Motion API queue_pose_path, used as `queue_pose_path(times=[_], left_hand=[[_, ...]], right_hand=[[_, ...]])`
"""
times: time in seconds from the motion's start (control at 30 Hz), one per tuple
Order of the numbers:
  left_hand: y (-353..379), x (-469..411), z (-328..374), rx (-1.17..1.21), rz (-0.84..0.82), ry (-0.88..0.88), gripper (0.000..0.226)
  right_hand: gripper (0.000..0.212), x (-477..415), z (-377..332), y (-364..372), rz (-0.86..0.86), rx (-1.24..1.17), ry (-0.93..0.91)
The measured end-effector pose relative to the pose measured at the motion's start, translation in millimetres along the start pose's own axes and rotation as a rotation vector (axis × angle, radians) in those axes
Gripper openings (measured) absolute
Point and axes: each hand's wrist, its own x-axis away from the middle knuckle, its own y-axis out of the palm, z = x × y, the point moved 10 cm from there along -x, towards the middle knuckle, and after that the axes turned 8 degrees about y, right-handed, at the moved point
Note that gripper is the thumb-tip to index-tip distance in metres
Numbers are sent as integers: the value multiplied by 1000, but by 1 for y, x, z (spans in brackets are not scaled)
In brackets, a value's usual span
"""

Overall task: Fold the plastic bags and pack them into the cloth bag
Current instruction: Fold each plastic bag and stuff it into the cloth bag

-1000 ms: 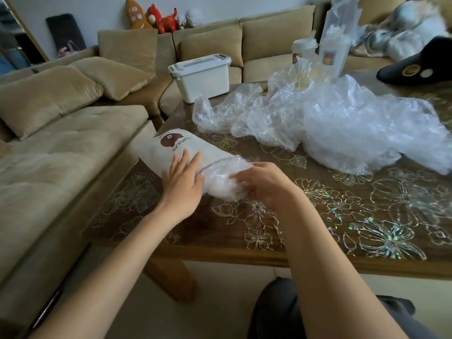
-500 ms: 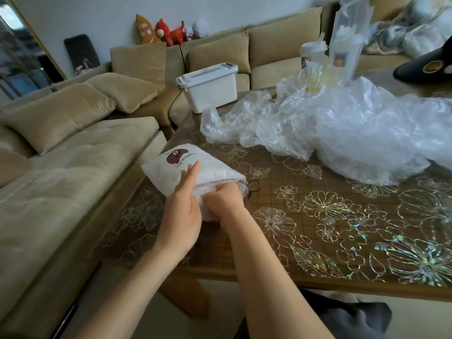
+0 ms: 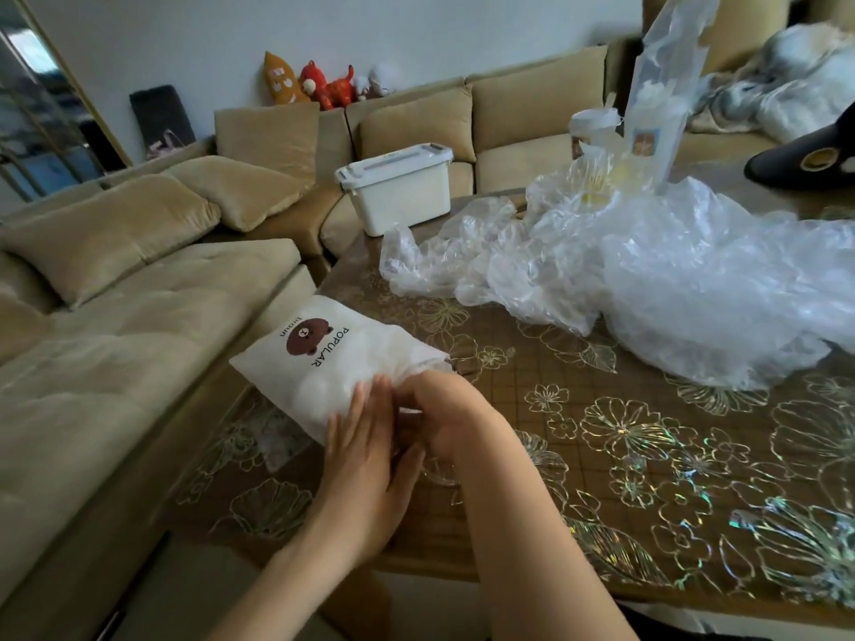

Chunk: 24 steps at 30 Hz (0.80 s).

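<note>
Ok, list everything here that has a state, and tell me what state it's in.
cloth bag: lying on its side, bulging, mouth toward the hands.
plastic bags: loose crumpled heap, not folded.
storage box: lid shut.
cup: lid on.
left hand: fingers straight, resting on the cloth bag.
right hand: fingers curled at the bag's mouth, tips hidden.

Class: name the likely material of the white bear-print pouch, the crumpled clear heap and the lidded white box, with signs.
White bear-print pouch: probably cloth, matte, soft bulges. Crumpled clear heap: thin plastic film, glossy, see-through. Lidded white box: likely rigid plastic, smooth.
</note>
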Motion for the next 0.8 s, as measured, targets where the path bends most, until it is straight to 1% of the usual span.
queue_pose_path(times=[0.07,0.13,0.23,0.27,0.3,0.33,0.4,0.43,0.47,0.5,0.57,0.6,0.63,0.67,0.73,0.77,0.8], left_hand=[[8,-7,1,-78,-125,-18,92],[12,-15,-16,-110,-158,-45,98],[13,-34,-28,-119,-166,-92,83],[13,-38,-29,-98,-172,-123,80],[10,-39,-26,-82,-157,-155,76],[9,-41,-15,-57,-109,-176,71],[-1,-37,17,-3,89,-138,60],[-2,-40,43,62,180,-67,56],[0,-40,67,114,216,8,56],[7,-44,91,140,203,96,58],[30,-46,129,139,121,257,61],[35,-46,136,164,104,278,59],[36,-47,136,218,98,256,54],[34,-48,131,272,113,216,50],[29,-44,117,351,155,131,38],[27,-43,111,378,170,89,32],[25,-43,108,395,178,48,28]], right_hand=[[7,0,-5,-13,52,55,-5],[12,5,-15,-32,138,117,-16],[23,29,-45,-86,372,161,-165],[23,45,-57,-105,484,172,-234],[21,64,-68,-123,611,188,-328],[21,91,-80,-143,748,207,-434],[36,142,-103,-168,1015,319,-635],[45,166,-112,-181,1150,426,-693],[55,175,-117,-190,1243,558,-684],[64,177,-122,-201,1297,693,-622],[76,163,-116,-223,1294,893,-446],[76,156,-111,-231,1295,941,-399],[69,151,-107,-234,1309,973,-396],[58,146,-105,-234,1324,1000,-424],[28,144,-95,-228,1340,1006,-512],[19,144,-92,-223,1355,991,-576],[17,149,-89,-219,1380,963,-627]])
